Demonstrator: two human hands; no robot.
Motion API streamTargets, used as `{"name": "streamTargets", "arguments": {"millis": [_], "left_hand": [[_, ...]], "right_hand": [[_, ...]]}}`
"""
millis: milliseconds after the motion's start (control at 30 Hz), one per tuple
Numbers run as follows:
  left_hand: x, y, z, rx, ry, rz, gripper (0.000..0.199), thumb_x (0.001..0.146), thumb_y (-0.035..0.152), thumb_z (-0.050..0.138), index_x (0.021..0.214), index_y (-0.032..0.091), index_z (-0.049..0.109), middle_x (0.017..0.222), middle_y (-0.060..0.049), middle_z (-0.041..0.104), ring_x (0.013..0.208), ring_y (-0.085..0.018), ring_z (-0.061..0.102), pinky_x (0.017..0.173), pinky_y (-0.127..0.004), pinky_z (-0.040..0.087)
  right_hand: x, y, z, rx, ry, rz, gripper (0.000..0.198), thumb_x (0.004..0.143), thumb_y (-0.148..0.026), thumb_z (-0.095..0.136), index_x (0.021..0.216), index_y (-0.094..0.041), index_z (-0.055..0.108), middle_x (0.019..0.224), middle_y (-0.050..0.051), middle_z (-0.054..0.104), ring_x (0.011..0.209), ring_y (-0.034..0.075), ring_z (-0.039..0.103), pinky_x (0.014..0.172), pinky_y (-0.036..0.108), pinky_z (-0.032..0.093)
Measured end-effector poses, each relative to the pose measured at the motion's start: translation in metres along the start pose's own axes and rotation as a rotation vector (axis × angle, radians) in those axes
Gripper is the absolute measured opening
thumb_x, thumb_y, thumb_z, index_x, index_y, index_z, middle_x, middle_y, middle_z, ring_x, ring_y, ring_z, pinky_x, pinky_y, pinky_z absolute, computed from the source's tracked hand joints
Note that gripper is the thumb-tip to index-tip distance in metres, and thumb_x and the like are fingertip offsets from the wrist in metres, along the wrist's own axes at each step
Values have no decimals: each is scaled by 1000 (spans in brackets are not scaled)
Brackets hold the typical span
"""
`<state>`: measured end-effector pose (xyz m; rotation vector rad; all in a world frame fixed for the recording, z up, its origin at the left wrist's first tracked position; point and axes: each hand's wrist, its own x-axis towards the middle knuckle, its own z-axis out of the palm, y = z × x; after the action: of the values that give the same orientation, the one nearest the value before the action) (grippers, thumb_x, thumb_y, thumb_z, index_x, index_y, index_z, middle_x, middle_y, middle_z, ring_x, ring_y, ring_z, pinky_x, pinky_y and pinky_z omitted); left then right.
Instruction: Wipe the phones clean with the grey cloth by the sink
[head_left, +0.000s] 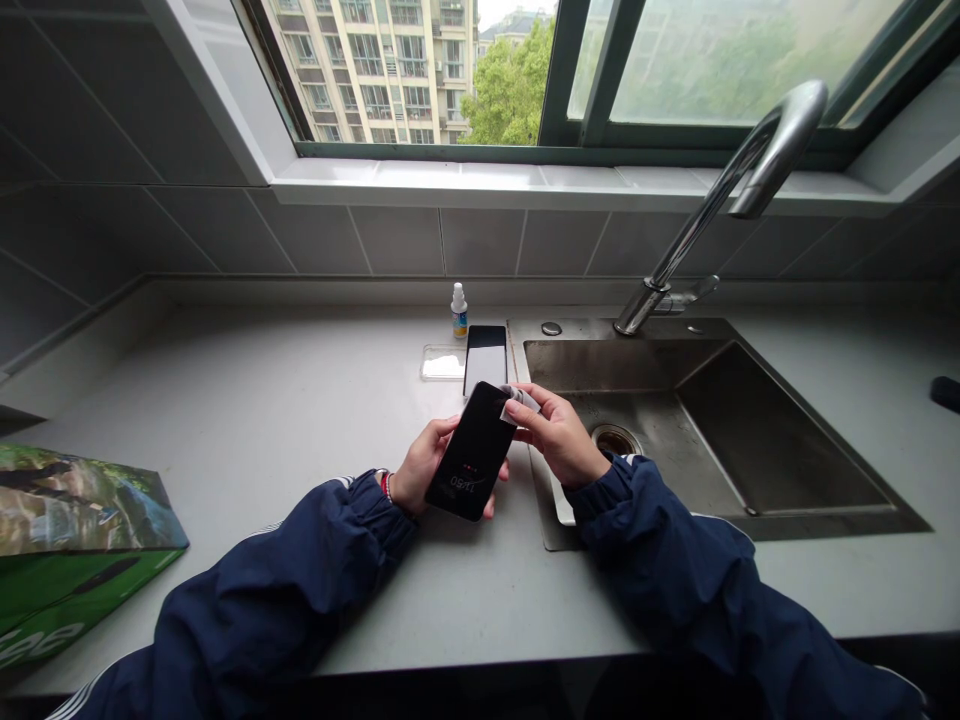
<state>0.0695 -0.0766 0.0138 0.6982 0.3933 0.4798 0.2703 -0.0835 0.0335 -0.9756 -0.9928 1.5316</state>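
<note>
A black smartphone (pixel 471 455) is tilted in the grip of my left hand (pixel 422 465), its dark screen facing me with an upside-down clock reading. My right hand (pixel 559 432) pinches a small greyish-white cloth (pixel 520 403) against the phone's far right corner. Just beyond, a second smartphone (pixel 486 358) lies flat on the counter, its lower end hidden behind the held phone. To its left is a clear phone case (pixel 442 363). A small spray bottle (pixel 459 312) with a white top stands upright behind them.
A steel sink (pixel 720 440) with a tall chrome faucet (pixel 720 200) takes up the right side of the light counter (pixel 300 400). On the left lies a green printed bag or box (pixel 82 545). The tiled wall and window sill (pixel 480 180) bound the back.
</note>
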Motion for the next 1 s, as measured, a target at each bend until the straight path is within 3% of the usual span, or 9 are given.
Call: {"name": "streamTargets", "arguments": {"millis": [767, 1000], "left_hand": [[1, 4, 5, 18, 24, 9, 59, 96, 53, 26, 122, 10, 57, 91, -18, 71, 62, -37, 71, 61, -45, 51], [0, 3, 2, 16, 11, -9, 59, 95, 55, 26, 120, 10, 56, 91, -18, 71, 62, -37, 71, 62, -44, 51]], "right_hand": [[4, 7, -6, -105, -21, -54, 48, 74, -39, 85, 115, -21, 69, 95, 3, 72, 85, 18, 68, 79, 31, 57], [5, 9, -6, -157, 113, -129, 41, 73, -45, 84, 102, -19, 72, 90, 3, 71, 83, 18, 67, 77, 34, 58]]}}
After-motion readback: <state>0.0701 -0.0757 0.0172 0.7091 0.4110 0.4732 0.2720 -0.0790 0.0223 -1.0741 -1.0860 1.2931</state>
